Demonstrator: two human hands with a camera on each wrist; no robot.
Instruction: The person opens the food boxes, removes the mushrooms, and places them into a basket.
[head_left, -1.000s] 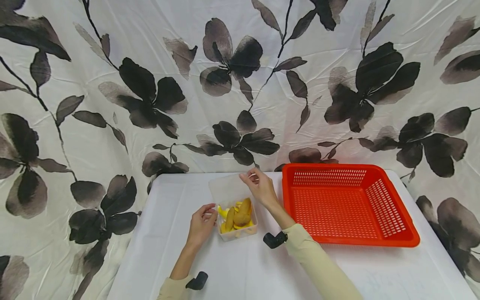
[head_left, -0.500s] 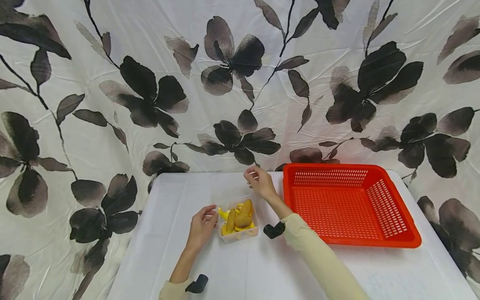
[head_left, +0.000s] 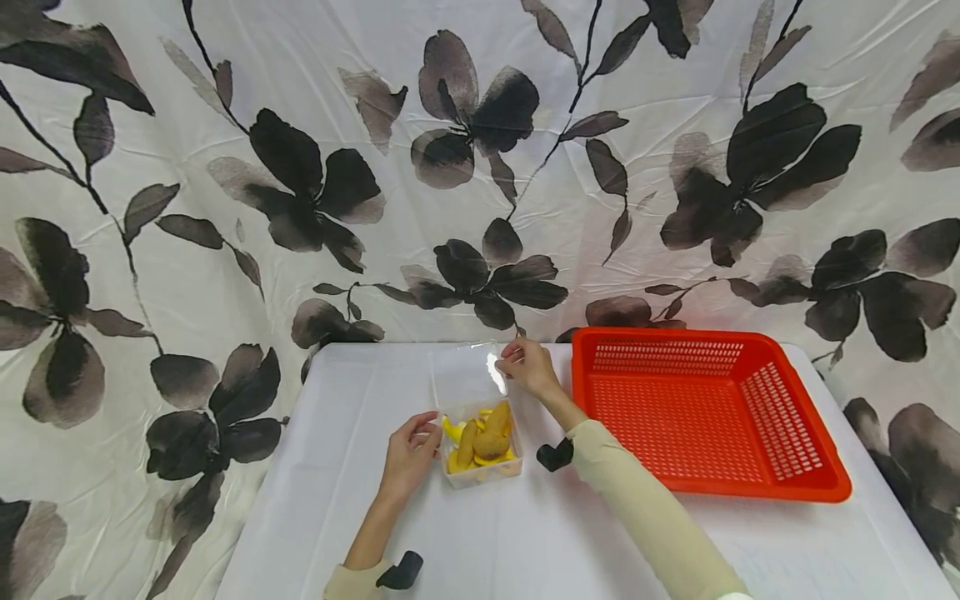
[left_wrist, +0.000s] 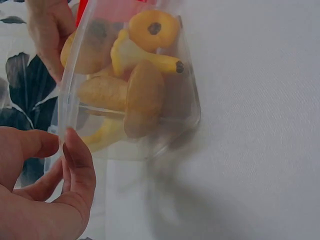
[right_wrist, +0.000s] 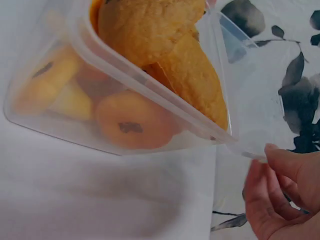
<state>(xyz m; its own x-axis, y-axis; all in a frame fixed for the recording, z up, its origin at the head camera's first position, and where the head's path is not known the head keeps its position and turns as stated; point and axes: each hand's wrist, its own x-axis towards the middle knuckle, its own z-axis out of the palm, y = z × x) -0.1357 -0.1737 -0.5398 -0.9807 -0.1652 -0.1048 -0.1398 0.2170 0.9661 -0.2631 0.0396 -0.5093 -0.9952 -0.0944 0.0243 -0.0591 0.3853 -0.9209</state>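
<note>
On the white table (head_left: 480, 546), clear plastic tub (head_left: 483, 477): left hand (head_left: 409, 457) pinches its rim (left_wrist: 68, 85), right hand (head_left: 529, 367) the raised lid (head_left: 459, 377); likely light, slightly flexible, best gripped by edges.

The head view looks forward and down on the box (head_left: 483, 476) from well above; the two wrist views face it closely from opposite sides; all share it.
</note>
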